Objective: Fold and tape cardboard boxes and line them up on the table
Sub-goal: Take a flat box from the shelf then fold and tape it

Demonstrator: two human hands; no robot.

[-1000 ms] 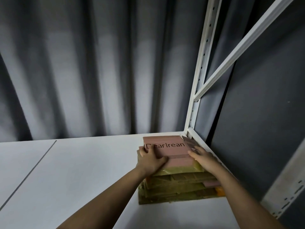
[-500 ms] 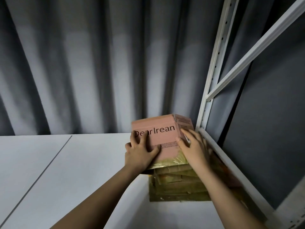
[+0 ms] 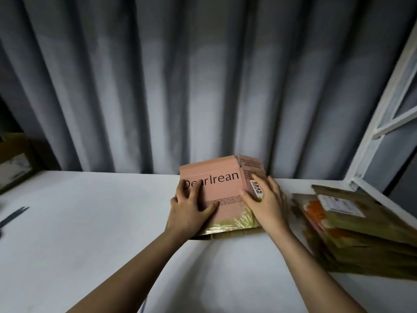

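Above table | pink box opened up | both hands holding

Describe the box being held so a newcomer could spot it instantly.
Start at the grey curtain behind the white table; near its right half, the left hand and right hand grip a box. Unlike the brown flattened stack to its right, it is pink, opened up, and printed "DearIrean".
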